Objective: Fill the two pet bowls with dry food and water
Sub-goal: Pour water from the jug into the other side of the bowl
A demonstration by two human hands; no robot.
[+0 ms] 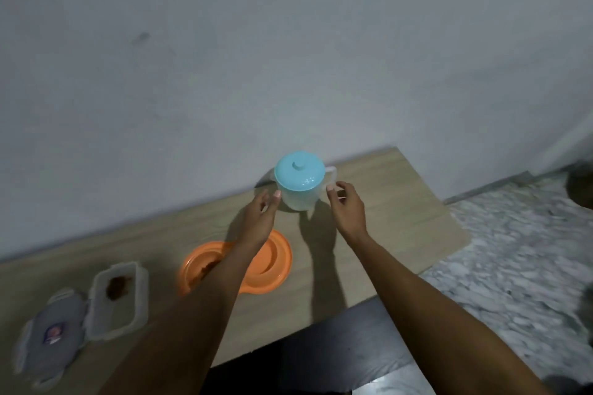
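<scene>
a pale, scuffed wall (288, 58) was seen filling the upper part of the view, with a light wooden tabletop (394, 212) set against it and a grey marbled floor (519, 253) lying off to the right. at the back of the tabletop, close to the wall, a translucent water jug (296, 200) was stood upright, capped by a turquoise lid (300, 175) with a small knob, its handle (333, 174) turned to the right. and there, both arms were stretched out over the table! the left hand (261, 207) was held just beside the jug's left flank, fingers loose and apart, one fingertip right at the jug's wall; whether contact was made could not be told. the right hand (348, 207) was held at the other side, fingers relaxed and spread, a fingertip just by the lower end of the handle, nothing clasped in it. nearer the front, an orange double pet bowl (277, 261) was laid flat on the wood, partly covered by the left forearm. a little brown dry food (209, 266) was made out in its left compartment, while the right compartment's contents could not be judged. further left, a clear rectangular food container (128, 305) was left open with a clump of brown kibble (117, 286) at its far end. its grey clip-on lid (54, 329) was laid just beside it, close against one corner.
</scene>
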